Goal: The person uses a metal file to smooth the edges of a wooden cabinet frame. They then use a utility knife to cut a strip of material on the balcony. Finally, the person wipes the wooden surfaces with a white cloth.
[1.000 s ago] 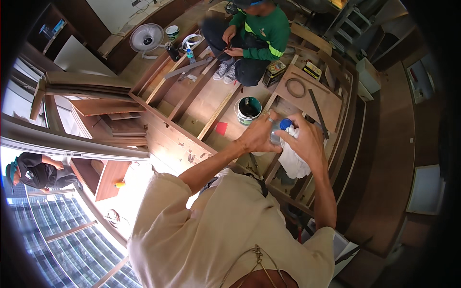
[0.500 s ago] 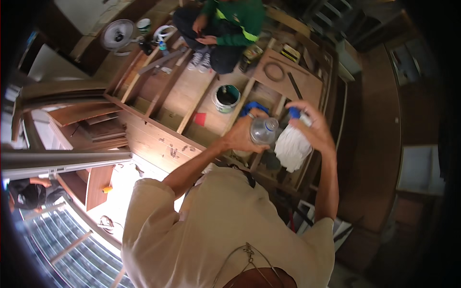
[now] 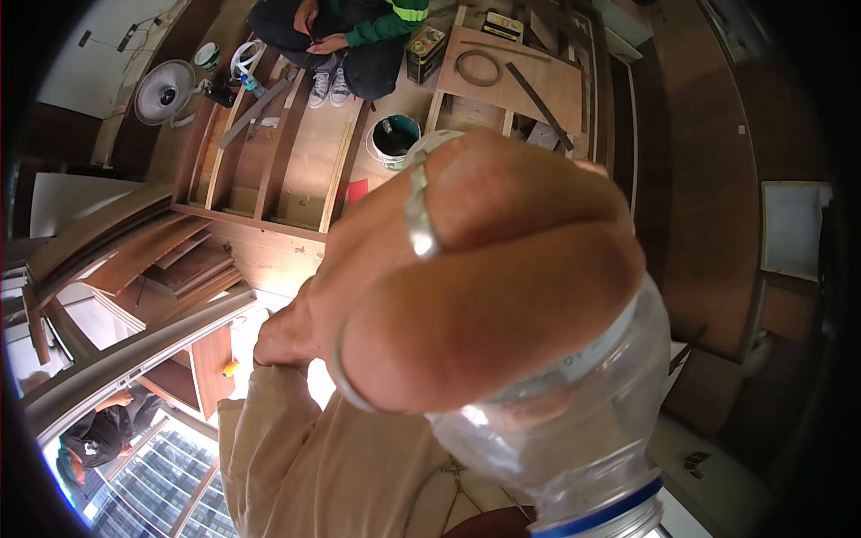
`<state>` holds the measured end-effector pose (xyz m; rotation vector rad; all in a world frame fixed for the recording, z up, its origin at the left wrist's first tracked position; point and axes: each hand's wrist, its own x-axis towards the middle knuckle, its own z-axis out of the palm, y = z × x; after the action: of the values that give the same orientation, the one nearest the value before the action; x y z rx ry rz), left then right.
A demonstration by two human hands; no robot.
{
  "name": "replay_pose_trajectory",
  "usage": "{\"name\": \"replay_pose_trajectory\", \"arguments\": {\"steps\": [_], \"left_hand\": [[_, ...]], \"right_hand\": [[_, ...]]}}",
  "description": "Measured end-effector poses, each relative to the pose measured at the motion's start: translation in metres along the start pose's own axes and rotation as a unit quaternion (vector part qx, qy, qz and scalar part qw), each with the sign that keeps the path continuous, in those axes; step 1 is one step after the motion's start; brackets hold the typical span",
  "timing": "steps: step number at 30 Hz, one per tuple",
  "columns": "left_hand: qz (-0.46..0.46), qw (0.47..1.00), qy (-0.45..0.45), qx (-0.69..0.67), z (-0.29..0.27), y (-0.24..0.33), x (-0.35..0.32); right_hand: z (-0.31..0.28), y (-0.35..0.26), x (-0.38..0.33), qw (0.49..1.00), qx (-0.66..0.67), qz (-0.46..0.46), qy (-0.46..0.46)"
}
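My left hand (image 3: 484, 269), a ring on one finger, fills the middle of the view very close up. Its fingers wrap round a clear plastic bottle (image 3: 596, 421), which is tilted with its uncapped neck pointing down toward me. A blue band (image 3: 601, 509) circles the neck. Most of the bottle's body is covered by the hand. Beyond the knuckles shows a sliver of skin (image 3: 590, 168), perhaps part of my right hand; its fingers and anything in them are hidden.
Ahead lies a wooden frame (image 3: 336, 179) with crossbars. A bucket (image 3: 371, 145) with dark contents stands in it, beside a board (image 3: 502, 76) bearing a coil and a dark strip. A person in a green sleeve (image 3: 372, 29) sits beyond. A fan (image 3: 166, 92) is at far left.
My left hand has brought the bottle up close, neck toward me. The white cloth bundle and blue cap at my right hand are now out of sight.
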<state>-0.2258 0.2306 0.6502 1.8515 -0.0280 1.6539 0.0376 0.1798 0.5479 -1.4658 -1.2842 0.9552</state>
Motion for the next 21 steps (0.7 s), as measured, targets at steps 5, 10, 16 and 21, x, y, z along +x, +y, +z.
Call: {"name": "replay_pose_trajectory", "arguments": {"steps": [5,10,16,21], "left_hand": [[0.007,1.0,0.001,-0.016,0.004,-0.001,0.003],[0.004,1.0,0.009,-0.012,0.006,-0.004,0.002],[-0.08,0.993,-0.072,0.048,-0.009,-0.023,-0.018],[-0.237,0.944,-0.135,0.186,-0.007,-0.056,-0.057]], "right_hand": [[-0.002,-0.002,-0.01,0.997,0.064,0.045,0.024],[-0.001,-0.018,-0.016,0.997,0.032,-0.029,0.063],[-0.002,-0.055,-0.02,0.996,0.058,-0.061,0.022],[0.006,-0.072,-0.01,0.99,0.029,-0.131,-0.052]]}}
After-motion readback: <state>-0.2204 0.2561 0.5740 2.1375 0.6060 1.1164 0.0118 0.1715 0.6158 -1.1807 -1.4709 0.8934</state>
